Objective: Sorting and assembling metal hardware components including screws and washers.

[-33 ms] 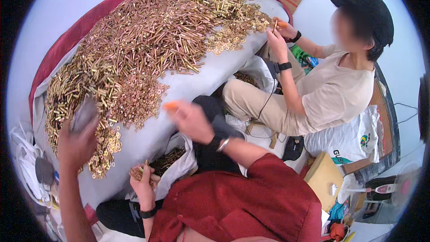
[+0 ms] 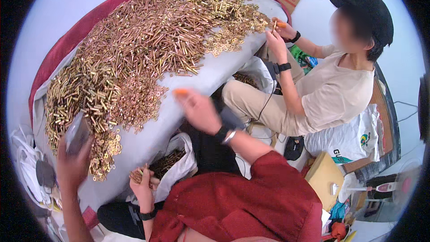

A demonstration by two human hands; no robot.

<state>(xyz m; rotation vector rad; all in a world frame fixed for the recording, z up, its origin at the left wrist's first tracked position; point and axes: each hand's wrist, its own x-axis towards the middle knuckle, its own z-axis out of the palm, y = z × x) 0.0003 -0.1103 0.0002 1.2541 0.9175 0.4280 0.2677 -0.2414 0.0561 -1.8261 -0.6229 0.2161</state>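
My left hand (image 2: pixel 142 184), low in the middle, is closed around a few small brass-coloured metal pieces (image 2: pixel 135 175), whose exact kind I cannot make out. It is over the near table edge, beside a white sack (image 2: pixel 190 154) of metal pieces (image 2: pixel 166 165). My right hand (image 2: pixel 199 110) is smeared by motion near the table edge. Something orange (image 2: pixel 181 92) shows at its fingertips, and whether it holds anything is unclear. Beyond it lie a heap of small washers (image 2: pixel 139 101), a large pile of metal rods (image 2: pixel 148 36) and short brass-coloured tubes (image 2: pixel 89 87).
At the left, another person's hand (image 2: pixel 74 166) holds a dark, flat, glossy object (image 2: pixel 78 134) above loose rings (image 2: pixel 105 152). A co-worker (image 2: pixel 340 85) in beige sits at the right, handling a small rod. The grey-covered table (image 2: pixel 139 145) curves round, with a red rim (image 2: pixel 42 69).
My right hand has shifted slightly right. The other person's hand at the left has dropped a little with its dark object. My left hand stays nearly in place.
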